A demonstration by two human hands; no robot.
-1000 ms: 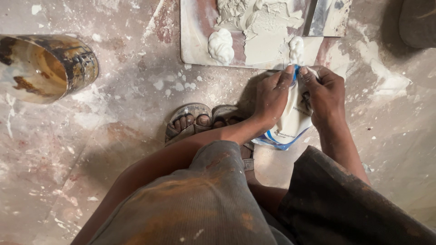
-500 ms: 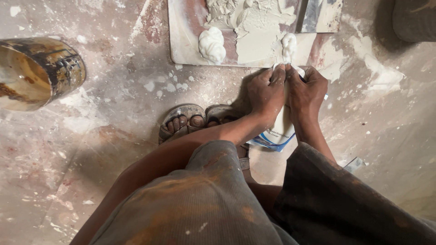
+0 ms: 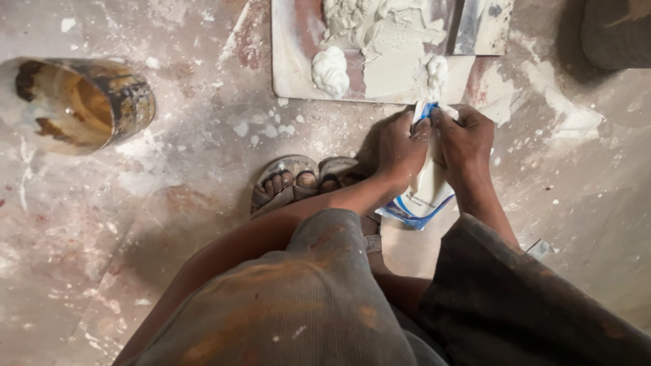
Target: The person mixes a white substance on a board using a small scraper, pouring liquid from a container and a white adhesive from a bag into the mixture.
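My left hand (image 3: 401,146) and my right hand (image 3: 464,141) both grip a white plastic pouch with blue edging (image 3: 420,196), pinching it near its top end. White paste (image 3: 435,71) comes out of the pouch's tip onto the near edge of a flat board (image 3: 293,61). The board carries a large smear of grey-white putty (image 3: 380,34) and a separate white blob (image 3: 330,70). A metal scraper blade (image 3: 483,26) lies on the board's right part. I am squatting, with my sandalled feet (image 3: 285,186) just left of the pouch.
A rusty round tin (image 3: 81,103) holding brownish liquid stands at the left on the paint-spattered floor (image 3: 169,203). Dried white spills (image 3: 563,112) lie right of the board. A dark rounded object (image 3: 614,30) sits at the top right corner.
Both hands have slid up the pouch towards the board, squeezing it; a taller dab of white paste now stands at the board's near edge.
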